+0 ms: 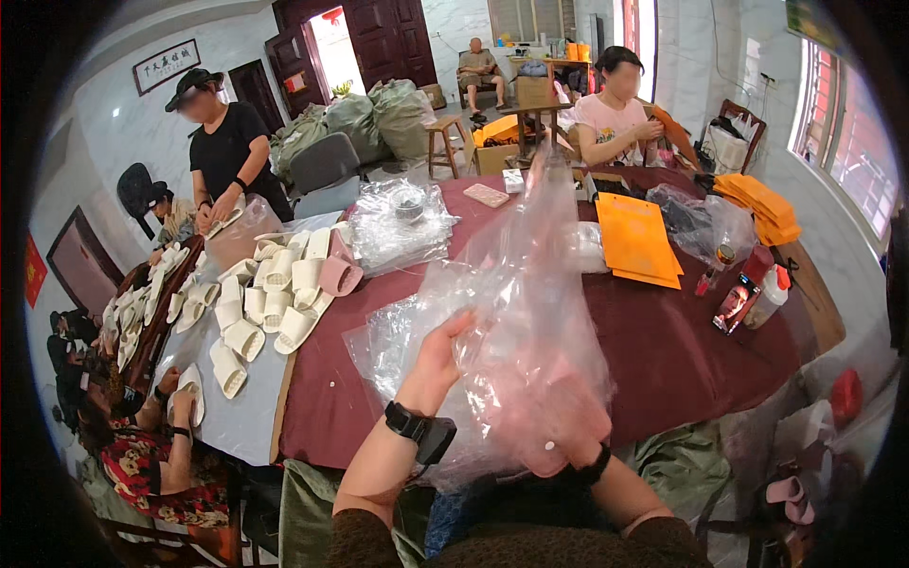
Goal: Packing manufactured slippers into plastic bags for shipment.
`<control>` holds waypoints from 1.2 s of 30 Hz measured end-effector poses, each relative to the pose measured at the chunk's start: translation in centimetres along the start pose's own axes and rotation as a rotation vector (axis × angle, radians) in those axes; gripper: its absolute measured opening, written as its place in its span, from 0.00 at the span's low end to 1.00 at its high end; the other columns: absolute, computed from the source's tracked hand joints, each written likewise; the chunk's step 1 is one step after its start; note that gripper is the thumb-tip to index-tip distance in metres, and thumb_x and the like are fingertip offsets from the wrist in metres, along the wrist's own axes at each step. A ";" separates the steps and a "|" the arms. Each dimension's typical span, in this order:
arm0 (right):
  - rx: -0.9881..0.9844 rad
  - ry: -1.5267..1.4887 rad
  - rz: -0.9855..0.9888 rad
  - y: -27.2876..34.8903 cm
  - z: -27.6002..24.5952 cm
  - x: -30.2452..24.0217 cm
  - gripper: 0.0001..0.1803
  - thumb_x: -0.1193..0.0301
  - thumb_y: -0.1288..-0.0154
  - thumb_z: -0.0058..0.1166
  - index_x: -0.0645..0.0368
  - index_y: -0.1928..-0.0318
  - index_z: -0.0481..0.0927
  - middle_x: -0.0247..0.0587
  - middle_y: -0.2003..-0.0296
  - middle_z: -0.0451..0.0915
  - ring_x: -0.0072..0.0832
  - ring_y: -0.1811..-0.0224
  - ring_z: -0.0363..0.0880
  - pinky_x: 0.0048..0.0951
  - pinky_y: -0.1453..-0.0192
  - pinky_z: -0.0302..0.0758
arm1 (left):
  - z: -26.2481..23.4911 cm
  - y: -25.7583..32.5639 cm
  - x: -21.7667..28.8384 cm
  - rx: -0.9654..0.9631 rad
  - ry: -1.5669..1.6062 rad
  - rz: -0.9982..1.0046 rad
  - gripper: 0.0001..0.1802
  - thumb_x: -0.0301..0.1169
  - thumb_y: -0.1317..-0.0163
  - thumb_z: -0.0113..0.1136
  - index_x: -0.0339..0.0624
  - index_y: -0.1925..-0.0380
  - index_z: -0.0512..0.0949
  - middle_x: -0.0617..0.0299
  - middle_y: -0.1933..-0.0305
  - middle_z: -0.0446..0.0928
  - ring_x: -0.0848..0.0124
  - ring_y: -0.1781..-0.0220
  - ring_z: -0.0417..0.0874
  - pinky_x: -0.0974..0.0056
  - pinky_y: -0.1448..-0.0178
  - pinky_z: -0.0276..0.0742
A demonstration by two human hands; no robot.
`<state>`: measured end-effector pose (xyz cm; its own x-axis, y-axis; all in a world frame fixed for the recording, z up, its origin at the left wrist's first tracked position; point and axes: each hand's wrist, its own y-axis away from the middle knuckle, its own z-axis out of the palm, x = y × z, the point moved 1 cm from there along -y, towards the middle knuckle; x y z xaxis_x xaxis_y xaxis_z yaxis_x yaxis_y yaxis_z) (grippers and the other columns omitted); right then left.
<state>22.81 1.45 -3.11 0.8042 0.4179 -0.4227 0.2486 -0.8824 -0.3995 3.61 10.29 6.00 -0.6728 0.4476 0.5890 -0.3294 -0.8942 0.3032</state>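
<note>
My left hand [437,358] grips the edge of a clear plastic bag [530,284] that stands up in front of me over the dark red table [682,360]. My right hand [559,417] is inside or behind the bag, blurred by the film, holding a pink slipper [554,426] at its bottom. Both wrists carry black bands. More clear bags [388,341] lie flat under my left hand.
Rows of white slippers [265,303] and a pink one [339,275] lie on a grey sheet at left. Orange envelopes [634,237] and bottles [767,293] sit to the right. Other people work at the far left, lower left and across the table.
</note>
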 end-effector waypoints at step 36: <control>0.114 0.012 0.333 -0.1 -0.3 4.1 0.19 0.61 0.30 0.53 0.68 0.68 0.79 0.60 0.68 0.81 0.58 0.66 0.80 0.51 0.60 0.73 | -12.1 6.8 -9.7 -0.207 -2.000 0.630 0.41 0.50 0.42 0.68 0.47 0.31 0.67 0.40 0.28 0.64 0.42 0.26 0.61 0.47 0.26 0.62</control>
<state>26.22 3.23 -4.59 0.8375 0.1084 -0.5356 -0.0895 -0.9397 -0.3302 -0.12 -0.22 -6.68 0.7140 -0.5699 0.4068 -0.5417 -0.8177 -0.1948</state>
